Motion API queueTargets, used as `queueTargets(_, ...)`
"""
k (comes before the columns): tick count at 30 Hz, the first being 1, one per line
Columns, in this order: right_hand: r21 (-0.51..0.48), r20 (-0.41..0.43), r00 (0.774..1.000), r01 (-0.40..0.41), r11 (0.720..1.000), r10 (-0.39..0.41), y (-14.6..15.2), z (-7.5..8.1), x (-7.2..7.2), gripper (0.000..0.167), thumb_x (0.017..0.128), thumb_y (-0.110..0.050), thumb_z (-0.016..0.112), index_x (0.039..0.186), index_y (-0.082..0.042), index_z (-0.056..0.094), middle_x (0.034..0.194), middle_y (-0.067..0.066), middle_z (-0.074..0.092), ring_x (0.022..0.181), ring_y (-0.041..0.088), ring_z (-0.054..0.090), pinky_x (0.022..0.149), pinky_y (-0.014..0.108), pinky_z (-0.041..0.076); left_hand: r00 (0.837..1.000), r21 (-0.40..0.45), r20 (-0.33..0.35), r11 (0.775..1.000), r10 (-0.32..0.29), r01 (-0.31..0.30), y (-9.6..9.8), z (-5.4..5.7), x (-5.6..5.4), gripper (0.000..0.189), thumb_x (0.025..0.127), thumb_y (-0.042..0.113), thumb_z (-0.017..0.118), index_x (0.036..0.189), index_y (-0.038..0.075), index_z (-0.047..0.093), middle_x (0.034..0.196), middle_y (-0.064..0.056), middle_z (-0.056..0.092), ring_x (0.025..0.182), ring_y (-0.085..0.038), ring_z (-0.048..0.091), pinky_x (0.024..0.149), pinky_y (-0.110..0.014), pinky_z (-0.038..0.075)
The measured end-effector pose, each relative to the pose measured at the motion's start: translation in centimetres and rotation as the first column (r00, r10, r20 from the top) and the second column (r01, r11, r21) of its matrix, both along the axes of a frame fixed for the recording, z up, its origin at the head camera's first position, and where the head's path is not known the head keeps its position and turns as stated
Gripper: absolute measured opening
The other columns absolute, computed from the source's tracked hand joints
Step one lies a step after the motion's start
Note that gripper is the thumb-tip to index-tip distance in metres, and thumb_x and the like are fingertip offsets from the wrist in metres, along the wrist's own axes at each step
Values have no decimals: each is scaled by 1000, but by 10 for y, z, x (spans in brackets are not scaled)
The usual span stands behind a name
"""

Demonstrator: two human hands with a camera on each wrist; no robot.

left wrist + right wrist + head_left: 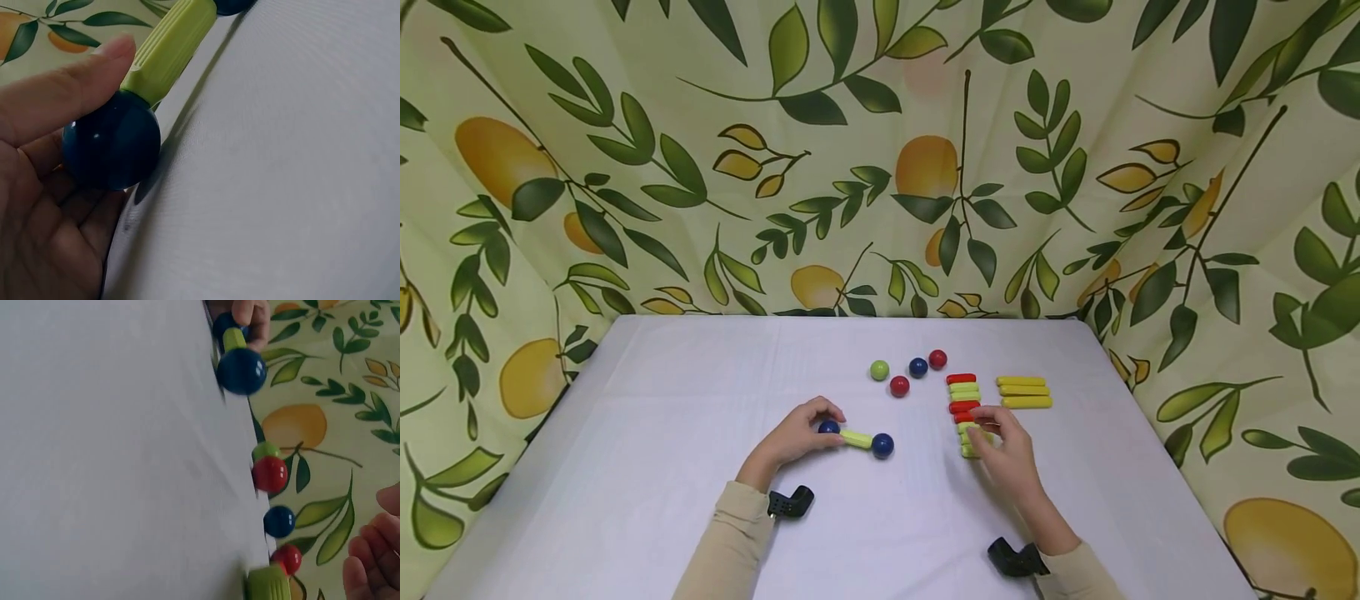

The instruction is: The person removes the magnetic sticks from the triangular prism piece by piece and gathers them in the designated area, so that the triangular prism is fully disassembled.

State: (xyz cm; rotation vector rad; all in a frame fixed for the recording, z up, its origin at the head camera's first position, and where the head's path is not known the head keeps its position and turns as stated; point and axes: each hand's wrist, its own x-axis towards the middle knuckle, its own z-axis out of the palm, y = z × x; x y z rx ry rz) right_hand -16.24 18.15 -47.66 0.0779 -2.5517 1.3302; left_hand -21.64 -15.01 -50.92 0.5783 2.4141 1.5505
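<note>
Between the thumb and fingers of my left hand (797, 435) is a blue ball (112, 140) on one end of a ribbed lime-green stick (856, 439). A second blue ball (883, 446) is joined to the stick's other end. In the left wrist view the thumb lies along the joint of ball and stick. My right hand (1011, 458) hovers over the near end of a column of red and green sticks (964, 392), partly hiding the lower ones. Its fingers (372, 550) are loosely bent and hold nothing in the right wrist view.
Loose balls lie at the back: a green ball (879, 370), a red ball (899, 386), a blue ball (918, 367) and another red ball (937, 359). Three yellow sticks (1024, 392) lie right of the column. A leaf-patterned curtain (865, 225) borders the white table (662, 400).
</note>
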Motion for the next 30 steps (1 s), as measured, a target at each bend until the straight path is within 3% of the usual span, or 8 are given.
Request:
queueTargets(3, -60, 114, 986, -116, 991, 123, -23, 0, -8, 26, 84, -5, 69, 109, -6, 62, 108, 8, 64, 101, 23, 61, 90, 38, 53, 999, -37, -26, 999, -18, 17, 0, 0, 1, 26, 77, 23, 79, 96, 13, 64, 100, -1, 59, 91, -14, 51, 83, -23, 42)
queueTargets(5, -70, 193, 958, -202, 977, 212, -38, -2, -12, 29, 84, -9, 70, 113, -9, 62, 112, 6, 64, 104, 22, 61, 90, 38, 53, 999, -53, -39, 998, -28, 25, 1, -1, 1, 24, 78, 23, 78, 95, 14, 64, 98, 1, 59, 88, -12, 51, 81, -22, 42)
queueTargets(9, -54, 305, 880, -366, 929, 365, -63, -10, -19, 38, 85, -17, 70, 121, -12, 59, 119, 5, 62, 106, 21, 61, 90, 35, 54, 998, -53, -43, 998, -43, 40, 2, -1, 2, 23, 79, 23, 77, 97, 15, 64, 101, 1, 60, 94, -13, 53, 88, -25, 43)
queueTargets(12, -52, 329, 843, -433, 900, 425, -75, -16, -23, 40, 85, -20, 70, 123, -12, 58, 121, 7, 61, 103, 20, 61, 87, 32, 55, 998, -24, -7, 998, -56, 56, 2, 0, 2, 23, 82, 22, 74, 101, 13, 66, 111, -3, 63, 110, -21, 55, 102, -36, 40)
queueTargets(15, -59, 307, 845, -442, 895, 438, -83, -22, -26, 36, 86, -20, 69, 120, -12, 60, 119, 7, 62, 99, 18, 61, 84, 28, 56, 997, -3, 45, 998, -61, 62, 2, 2, 3, 22, 84, 20, 72, 104, 12, 67, 123, -9, 62, 126, -30, 49, 111, -50, 31)
queueTargets(18, -66, 251, 863, -437, 897, 438, -85, -30, -27, 33, 87, -19, 68, 118, -11, 62, 116, 8, 64, 94, 15, 61, 82, 25, 55, 995, -4, 76, 998, -65, 66, 2, 4, 3, 21, 85, 19, 70, 105, 13, 68, 130, -12, 59, 132, -33, 44, 113, -53, 26)
queueTargets(22, -89, 196, 871, -441, 893, 450, -85, -37, -28, 33, 87, -19, 69, 118, -10, 62, 115, 8, 64, 92, 13, 62, 81, 20, 54, 994, -7, 89, 998, -60, 61, 2, 5, 3, 20, 84, 18, 71, 104, 14, 68, 130, -13, 59, 132, -33, 43, 113, -53, 26)
queueTargets(30, -87, 173, 878, -437, 895, 446, -83, -37, -25, 34, 86, -18, 69, 118, -7, 62, 115, 10, 63, 95, 17, 63, 81, 20, 54, 997, -4, 67, 999, -35, 35, 4, 1, 3, 17, 84, 18, 71, 100, 15, 71, 124, -11, 63, 127, -32, 49, 111, -54, 30)
